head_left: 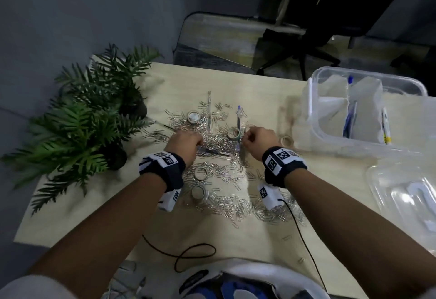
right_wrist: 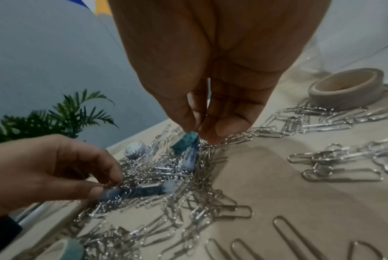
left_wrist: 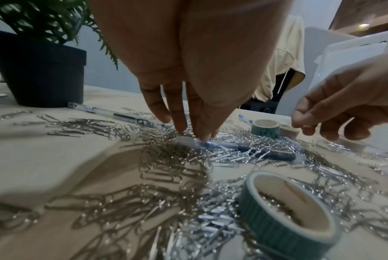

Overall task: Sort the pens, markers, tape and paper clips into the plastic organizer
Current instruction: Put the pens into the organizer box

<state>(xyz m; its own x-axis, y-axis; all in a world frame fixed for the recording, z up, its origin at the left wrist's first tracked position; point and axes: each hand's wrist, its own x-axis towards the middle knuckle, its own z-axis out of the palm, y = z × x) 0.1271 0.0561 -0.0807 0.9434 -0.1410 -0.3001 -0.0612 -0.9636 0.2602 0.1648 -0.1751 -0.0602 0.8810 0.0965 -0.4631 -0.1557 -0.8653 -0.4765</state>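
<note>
Silver paper clips (head_left: 226, 199) cover the middle of the table, with several tape rolls (head_left: 201, 172) and pens among them. My left hand (head_left: 186, 143) reaches down into the pile, thumb and fingertips pinching one end of a dark blue pen (right_wrist: 139, 190) that lies half buried in clips (left_wrist: 255, 151). My right hand (head_left: 257, 140) hovers beside a teal tape roll (head_left: 234, 133). Its thumb and fingertips (right_wrist: 210, 135) come together right over a clear blue pen (right_wrist: 189, 158); whether they hold it is hidden. The clear plastic organizer (head_left: 313, 100) stands at the right with pens in it.
Two potted plants (head_left: 82, 121) crowd the table's left side. The organizer's clear lid (head_left: 405, 192) lies at the right front. A black cable (head_left: 193, 254) loops near the front edge. Another pen (left_wrist: 112, 114) lies by the plant pot, and a beige tape roll (right_wrist: 344, 88) sits to the right.
</note>
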